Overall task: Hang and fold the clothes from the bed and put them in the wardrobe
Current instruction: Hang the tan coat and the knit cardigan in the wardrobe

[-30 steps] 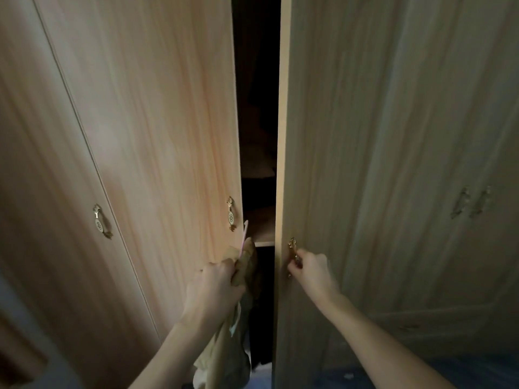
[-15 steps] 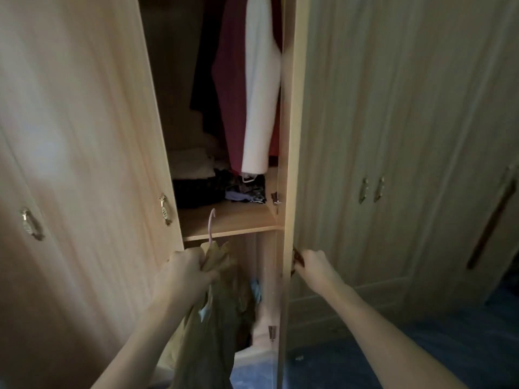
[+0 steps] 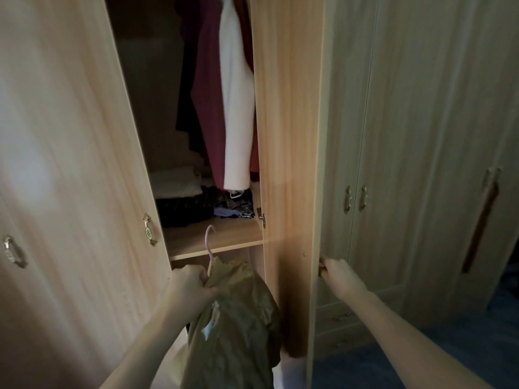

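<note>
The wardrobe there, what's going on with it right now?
A person stands at the wardrobe with its doors swung open. The left hand grips an olive garment on a pink hanger, held low in front of the shelf. The right hand holds the edge of the right door. Clothes already hang inside; the garment is not yet hung.

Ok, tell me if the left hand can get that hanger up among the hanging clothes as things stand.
Probably yes. Both doors stand open, and the left hand holds the olive garment on its pink hanger right before the gap. The space left of the maroon garment looks free; the rail itself is out of view.
</note>
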